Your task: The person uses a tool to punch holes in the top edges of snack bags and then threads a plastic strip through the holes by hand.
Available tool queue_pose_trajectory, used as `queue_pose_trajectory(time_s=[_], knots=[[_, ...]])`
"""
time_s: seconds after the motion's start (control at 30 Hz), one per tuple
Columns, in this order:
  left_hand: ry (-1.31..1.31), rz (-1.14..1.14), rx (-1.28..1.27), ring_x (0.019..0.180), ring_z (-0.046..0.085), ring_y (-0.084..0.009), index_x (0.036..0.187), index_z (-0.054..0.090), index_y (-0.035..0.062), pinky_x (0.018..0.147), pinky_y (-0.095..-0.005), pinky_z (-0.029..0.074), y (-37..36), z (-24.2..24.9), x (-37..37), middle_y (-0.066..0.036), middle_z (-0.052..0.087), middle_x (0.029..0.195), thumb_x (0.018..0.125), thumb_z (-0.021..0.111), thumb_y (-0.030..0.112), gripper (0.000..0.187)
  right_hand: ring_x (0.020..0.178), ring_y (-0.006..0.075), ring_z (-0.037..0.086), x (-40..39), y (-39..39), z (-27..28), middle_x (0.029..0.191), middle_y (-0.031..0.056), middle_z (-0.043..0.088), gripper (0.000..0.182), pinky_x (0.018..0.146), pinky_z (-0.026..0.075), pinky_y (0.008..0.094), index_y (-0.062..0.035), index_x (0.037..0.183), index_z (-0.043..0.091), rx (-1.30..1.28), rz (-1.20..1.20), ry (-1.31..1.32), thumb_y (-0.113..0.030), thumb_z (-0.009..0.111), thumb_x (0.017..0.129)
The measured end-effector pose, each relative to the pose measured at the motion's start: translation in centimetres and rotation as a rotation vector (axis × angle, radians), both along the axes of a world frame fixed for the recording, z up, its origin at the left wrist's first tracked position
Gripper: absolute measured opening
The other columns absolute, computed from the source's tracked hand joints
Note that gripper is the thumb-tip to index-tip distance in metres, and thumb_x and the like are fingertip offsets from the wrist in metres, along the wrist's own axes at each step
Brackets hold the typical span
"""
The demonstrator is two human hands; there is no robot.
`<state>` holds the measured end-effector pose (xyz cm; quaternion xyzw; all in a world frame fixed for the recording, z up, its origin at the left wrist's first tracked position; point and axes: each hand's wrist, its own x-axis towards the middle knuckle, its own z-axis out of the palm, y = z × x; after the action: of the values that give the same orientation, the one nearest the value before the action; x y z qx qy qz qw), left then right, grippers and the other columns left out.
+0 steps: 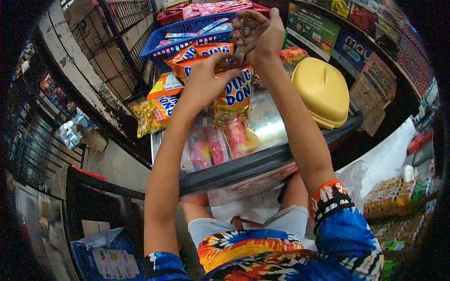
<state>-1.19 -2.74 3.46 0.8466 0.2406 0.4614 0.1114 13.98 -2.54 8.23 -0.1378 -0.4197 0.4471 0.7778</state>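
– What about the hands?
– Holding apparent scissors in the right hand; left hand bent beside the nearest orange packet, over the desk. Cannot tell whether pinching it.
– Any risk?
– Could nip the left hand, with scissors so close.
– Counts, outward?
– At least five orange packets, one yellow container, one blue basket, one red basket.

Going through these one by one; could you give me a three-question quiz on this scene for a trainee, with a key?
1. True or false: in the picture, the yellow container is left of the orange snack bags.
2. What colour is the basket just behind those bags? A) green B) blue C) white
3. Which sits higher in the picture, the left hand or the right hand?

Key: 1. False, it is to their right. 2. B. 3. The right hand.
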Motion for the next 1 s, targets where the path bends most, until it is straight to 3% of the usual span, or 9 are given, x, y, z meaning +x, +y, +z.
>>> queue_pose_trajectory(time_s=[0.07, 0.1, 0.17, 0.33, 0.4, 0.63, 0.73, 0.8, 1.0], knots=[[-0.046, -0.116, -0.231, 0.075, 0.063, -0.0205, 0.094, 0.062, -0.0017, 0.068, -0.0321, 0.047, 0.7, 0.2, -0.6, -0.015, 0.065, 0.082, 0.076, 0.063, 0.023, 0.031, 0.056, 0.0224, 0.050, 0.6, 0.0, 0.0, 0.070, 0.0135, 0.058, 0.066, 0.050, 0.040, 0.0310, 0.0011, 0.086, 0.059, -0.024, -0.080, 0.008, -0.053, 0.021, 0.088], [-0.045, -0.114, -0.231, 0.075, 0.063, -0.0205, 0.094, 0.062, -0.0017, 0.068, -0.0321, 0.047, 0.7, 0.2, -0.6, -0.015, 0.065, 0.082, 0.076, 0.063, 0.023, 0.031, 0.056, 0.0224, 0.050, 1.5, 0.7, -0.4, 0.070, 0.0135, 0.058, 0.066, 0.050, 0.040, 0.0310, 0.0011, 0.086, 0.059, -0.024, -0.078, 0.009, -0.053, 0.021, 0.088], [-0.024, 0.031, -0.300, 0.074, 0.061, -0.0115, 0.088, 0.064, -0.0010, 0.070, -0.0257, 0.047, 0.7, 0.3, -0.5, -0.007, 0.065, 0.082, 0.078, 0.063, 0.018, 0.021, 0.056, 0.0229, 0.050, 2.7, 1.8, -1.0, 0.070, 0.0142, 0.058, 0.065, 0.050, 0.038, 0.0316, 0.0012, 0.086, 0.058, 0.077, 0.100, 0.081, -0.053, 0.022, 0.088], [-0.146, 0.051, -0.277, 0.070, 0.059, -0.0152, 0.081, 0.063, -0.0026, 0.067, -0.0280, 0.044, 0.9, -0.3, -0.1, -0.011, 0.064, 0.076, 0.076, 0.062, 0.020, 0.023, 0.056, 0.0241, 0.048, 1.4, 0.6, 0.1, 0.069, 0.0146, 0.056, 0.062, 0.050, 0.036, 0.0334, 0.0018, 0.086, 0.058, -0.004, -0.050, 0.063, -0.048, 0.021, 0.088], [-0.177, 0.058, -0.347, 0.070, 0.058, -0.0137, 0.080, 0.063, -0.0027, 0.067, -0.0275, 0.044, 1.1, -0.4, -0.1, -0.010, 0.064, 0.075, 0.076, 0.062, 0.020, 0.023, 0.050, 0.0195, 0.052, 0.5, -0.6, 0.8, 0.061, 0.0082, 0.056, 0.055, 0.045, 0.041, 0.0293, -0.0061, 0.074, 0.056, -0.102, -0.017, 0.196, -0.051, 0.028, 0.089], [-0.240, -0.003, -0.364, 0.069, 0.056, -0.0124, 0.079, 0.064, -0.0007, 0.069, -0.0271, 0.043, 0.8, -0.4, 0.0, -0.007, 0.063, 0.073, 0.076, 0.063, 0.020, 0.021, 0.051, 0.0201, 0.052, 0.2, -0.8, 0.8, 0.062, 0.0092, 0.056, 0.055, 0.047, 0.043, 0.0308, -0.0047, 0.079, 0.056, -0.071, -0.039, 0.217, -0.051, 0.028, 0.088], [-0.219, 0.020, -0.331, 0.070, 0.057, -0.0132, 0.079, 0.064, -0.0007, 0.069, -0.0273, 0.043, 0.6, -0.4, 0.1, -0.009, 0.064, 0.074, 0.076, 0.064, 0.020, 0.021, 0.045, 0.0187, 0.047, 0.3, -0.7, 0.6, 0.057, 0.0078, 0.052, 0.054, 0.042, 0.040, 0.0296, -0.0055, 0.075, 0.054, -0.077, -0.059, 0.302, -0.050, 0.026, 0.089], [-0.218, 0.023, -0.320, 0.070, 0.057, -0.0135, 0.079, 0.064, -0.0009, 0.069, -0.0274, 0.043, 0.6, -0.5, 0.1, -0.009, 0.064, 0.074, 0.075, 0.064, 0.020, 0.021, 0.056, 0.0239, 0.046, 1.4, 0.7, -0.3, 0.068, 0.0145, 0.054, 0.059, 0.049, 0.035, 0.0343, 0.0021, 0.087, 0.057, -0.011, -0.074, 0.184, -0.043, 0.019, 0.088], [-0.218, 0.009, -0.317, 0.067, 0.058, -0.0135, 0.079, 0.065, -0.0007, 0.065, -0.0278, 0.044, 0.9, -0.8, 0.3, -0.009, 0.064, 0.073, 0.075, 0.064, 0.021, 0.022, 0.055, 0.0218, 0.040, 2.5, 1.6, -0.9, 0.068, 0.0152, 0.051, 0.054, 0.049, 0.031, 0.0331, 0.0002, 0.085, 0.053, 0.026, -0.003, 0.218, -0.039, 0.016, 0.089]])
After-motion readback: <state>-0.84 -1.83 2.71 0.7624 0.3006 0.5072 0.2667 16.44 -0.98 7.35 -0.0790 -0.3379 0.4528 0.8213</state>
